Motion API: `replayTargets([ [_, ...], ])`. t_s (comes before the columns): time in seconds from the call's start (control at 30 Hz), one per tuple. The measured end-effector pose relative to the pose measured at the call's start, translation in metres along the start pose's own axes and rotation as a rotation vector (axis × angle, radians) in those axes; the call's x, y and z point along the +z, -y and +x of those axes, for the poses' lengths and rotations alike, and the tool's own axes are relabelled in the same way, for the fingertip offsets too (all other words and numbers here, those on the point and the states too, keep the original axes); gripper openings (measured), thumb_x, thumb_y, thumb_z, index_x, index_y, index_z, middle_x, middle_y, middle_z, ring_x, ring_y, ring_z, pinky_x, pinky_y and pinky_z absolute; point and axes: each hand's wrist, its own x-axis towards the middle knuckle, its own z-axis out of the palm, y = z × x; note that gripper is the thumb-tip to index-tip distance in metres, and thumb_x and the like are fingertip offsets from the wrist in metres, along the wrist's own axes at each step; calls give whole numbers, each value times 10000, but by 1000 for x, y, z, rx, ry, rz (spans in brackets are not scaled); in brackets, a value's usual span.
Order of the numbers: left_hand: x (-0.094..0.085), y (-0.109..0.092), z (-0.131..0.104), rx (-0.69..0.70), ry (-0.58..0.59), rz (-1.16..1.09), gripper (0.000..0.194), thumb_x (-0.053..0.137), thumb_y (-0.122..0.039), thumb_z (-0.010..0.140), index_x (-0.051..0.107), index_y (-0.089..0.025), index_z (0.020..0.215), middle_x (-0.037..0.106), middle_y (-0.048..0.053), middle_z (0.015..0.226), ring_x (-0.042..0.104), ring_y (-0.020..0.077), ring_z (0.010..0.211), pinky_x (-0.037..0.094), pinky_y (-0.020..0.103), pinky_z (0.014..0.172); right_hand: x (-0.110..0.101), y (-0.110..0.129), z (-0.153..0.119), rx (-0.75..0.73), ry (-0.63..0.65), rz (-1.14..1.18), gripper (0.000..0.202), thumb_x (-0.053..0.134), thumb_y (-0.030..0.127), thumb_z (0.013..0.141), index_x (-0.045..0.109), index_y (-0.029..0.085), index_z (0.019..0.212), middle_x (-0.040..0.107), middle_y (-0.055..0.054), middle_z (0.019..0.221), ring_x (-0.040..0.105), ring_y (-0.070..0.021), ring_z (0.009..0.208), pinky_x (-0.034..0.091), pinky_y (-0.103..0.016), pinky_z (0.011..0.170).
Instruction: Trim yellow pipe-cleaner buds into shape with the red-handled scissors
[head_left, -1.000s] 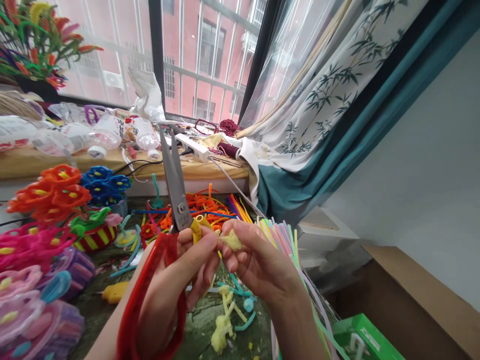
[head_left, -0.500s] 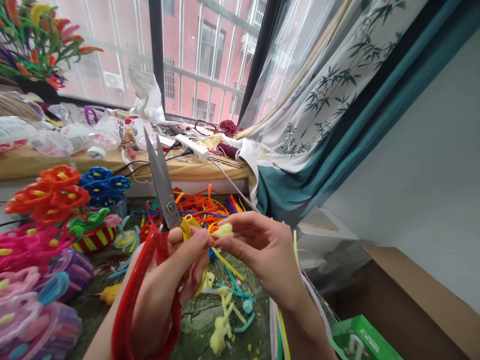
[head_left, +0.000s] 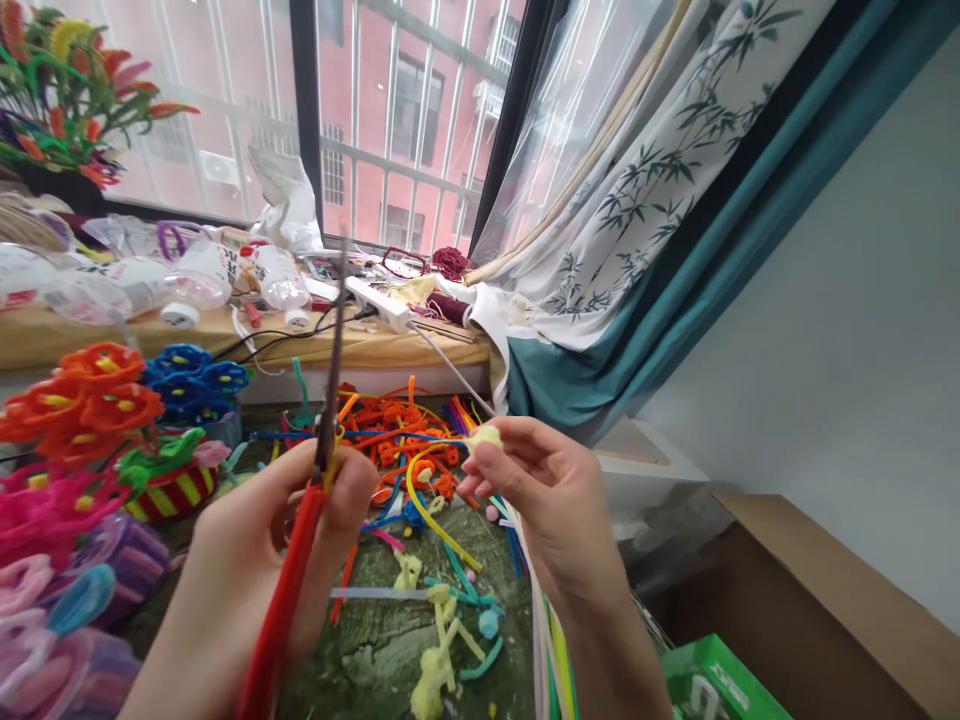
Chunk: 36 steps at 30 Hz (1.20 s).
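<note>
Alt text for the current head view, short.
A person's left hand holds red-handled scissors, blades up, while the right hand pinches a pale-yellow fuzzy tuft. Colorful fuzzy stems litter the green table; craft flowers stand left, plastic bottles lie on the ledge behind.

You face a black-framed glass window [head_left: 306, 120] admitting daylight — pale metal bars [head_left: 356, 153] and a pink building [head_left: 375, 95] stand outside. To your right: a white bamboo-print and teal fabric curtain [head_left: 637, 210], then a pale-grey wall [head_left: 832, 320].

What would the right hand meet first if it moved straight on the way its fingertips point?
Probably the left hand, which holds the scissors, across a gap; the orange pipe cleaners seem to lie lower and beyond, though depth is unclear.
</note>
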Motion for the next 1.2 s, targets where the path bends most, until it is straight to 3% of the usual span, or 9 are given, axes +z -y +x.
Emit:
replayTargets([
  [0.2,-7,0,-1,228,-101,730,222,450,-521,861,518,-311,834,523,-44,649,619,255,612,273,301,561,-17,17,-1,-63,-75,-67,293,1064,281,595,859,222,797,820,13,721,721,-83,573,610,-122,561],
  [0.3,-9,19,4,403,-151,846,198,475,-496,928,558,-329,863,553,-57,577,658,274,575,210,311,537,-23,21,-2,-30,-77,-61,330,1070,311,584,857,227,823,764,32,645,688,-94,565,615,-152,551],
  [0.4,-8,31,4,580,-87,821,163,506,-449,914,552,-329,815,585,-85,531,644,237,474,192,304,499,-27,20,-2,-45,-76,-38,336,1065,340,599,848,242,836,737,41,638,676,-106,574,621,-180,551],
  [0.53,0,29,-5,486,-38,901,214,500,-461,955,535,-318,800,664,-56,555,731,320,573,229,320,559,-29,16,-1,-165,-85,-17,279,1033,308,680,842,271,879,776,31,747,702,-116,648,620,-190,572],
  [0.67,4,35,-7,548,49,914,210,470,-458,966,558,-325,829,671,-45,535,719,329,515,254,328,514,-27,14,-2,-251,-76,10,243,1009,257,725,841,291,898,800,28,803,743,-136,724,645,-231,671],
  [0.8,6,41,-4,568,67,921,248,484,-519,979,563,-322,850,636,-47,504,699,306,475,288,322,488,-24,13,-3,-246,-90,21,270,1018,216,699,844,307,884,810,35,776,734,-131,667,618,-203,584],
  [0.93,9,40,-4,580,26,955,157,500,-437,957,583,-322,890,675,-41,535,724,307,500,287,319,489,-21,14,-4,-273,-136,10,327,1038,156,634,841,302,850,817,43,765,737,-124,655,626,-188,595],
  [1.07,8,42,-4,556,94,997,126,486,-389,934,583,-322,890,674,-35,532,723,309,501,271,310,489,-18,14,-5,-293,-168,-8,340,1054,175,595,822,293,815,807,42,745,741,-152,643,639,-228,568],
  [1.2,5,42,-4,521,93,1000,181,453,-428,952,593,-323,904,690,-18,542,727,326,509,270,317,498,-17,13,-5,-261,-176,-34,281,1027,288,672,796,287,833,810,21,760,759,-204,643,683,-341,613],
])
